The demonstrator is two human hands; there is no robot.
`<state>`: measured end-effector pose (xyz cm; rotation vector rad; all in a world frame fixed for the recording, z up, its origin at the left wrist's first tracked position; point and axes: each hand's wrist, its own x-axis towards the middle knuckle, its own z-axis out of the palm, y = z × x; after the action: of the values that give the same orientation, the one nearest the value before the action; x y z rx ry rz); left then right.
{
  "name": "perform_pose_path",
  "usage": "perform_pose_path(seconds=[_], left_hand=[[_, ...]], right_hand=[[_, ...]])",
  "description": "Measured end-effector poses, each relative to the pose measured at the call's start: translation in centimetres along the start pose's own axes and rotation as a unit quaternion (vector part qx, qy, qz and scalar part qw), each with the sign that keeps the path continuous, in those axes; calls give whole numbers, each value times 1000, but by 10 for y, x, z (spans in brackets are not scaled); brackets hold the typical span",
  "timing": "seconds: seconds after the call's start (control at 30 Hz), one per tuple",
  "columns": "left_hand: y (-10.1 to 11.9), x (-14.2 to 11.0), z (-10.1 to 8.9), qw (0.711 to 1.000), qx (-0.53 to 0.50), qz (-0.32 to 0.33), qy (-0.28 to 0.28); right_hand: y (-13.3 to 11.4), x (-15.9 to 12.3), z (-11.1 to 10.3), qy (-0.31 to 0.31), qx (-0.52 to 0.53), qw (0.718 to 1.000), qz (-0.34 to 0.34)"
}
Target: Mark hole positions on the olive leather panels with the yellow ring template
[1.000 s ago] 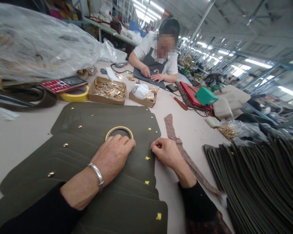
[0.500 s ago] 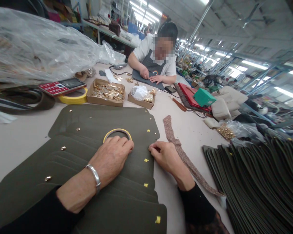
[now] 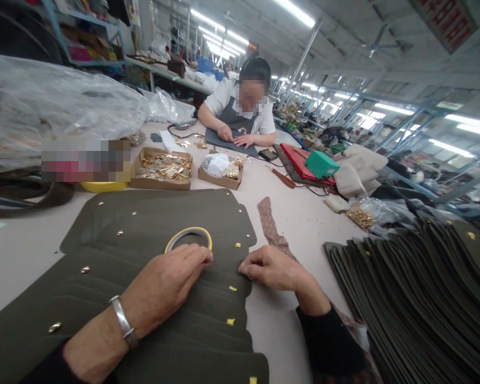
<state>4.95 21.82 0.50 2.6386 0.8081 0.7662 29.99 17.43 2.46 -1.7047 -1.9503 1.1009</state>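
Dark olive panels [image 3: 116, 256] lie overlapped in a staggered stack, with gold studs down the left and small yellow tape bits [image 3: 231, 321] along the right edge. My left hand [image 3: 172, 282] lies over the stack, its fingers closed on the near side of a yellow tape roll [image 3: 189, 232]. The fingertips are partly hidden behind the hand. By the right edge of the panels, my right hand [image 3: 274, 269] is closed in a pinch; whatever is between thumb and finger is too small to make out. A brown speckled strip [image 3: 270, 221] lies just beyond it.
Boxes of gold hardware [image 3: 162, 168] and a smaller box [image 3: 220, 173] stand behind the panels. More dark panels [image 3: 388, 288] are stacked at right. Across the table a co-worker [image 3: 240, 106] bends over a dark piece. A green block [image 3: 322, 164] sits on a red case.
The view has shifted, so the table's contents sit lower and further left. Both hands keep nearly the same places on the panels, the left at the tape roll, the right pinched by the edge.
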Motion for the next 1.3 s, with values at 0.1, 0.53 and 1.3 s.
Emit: perform_pose_path(seconds=[0.1,0.53,1.3], left_hand=[[5,0,1,999,-7,23,39],[8,-8,11,999,16,-7,32],[17,-4,6,997,30,-37,63]], right_hand=[[-8,1,2,152,43,987,-28],[-36,7,43,217,-28,930,-296],[-52,6,63,371,-105,890,-244]])
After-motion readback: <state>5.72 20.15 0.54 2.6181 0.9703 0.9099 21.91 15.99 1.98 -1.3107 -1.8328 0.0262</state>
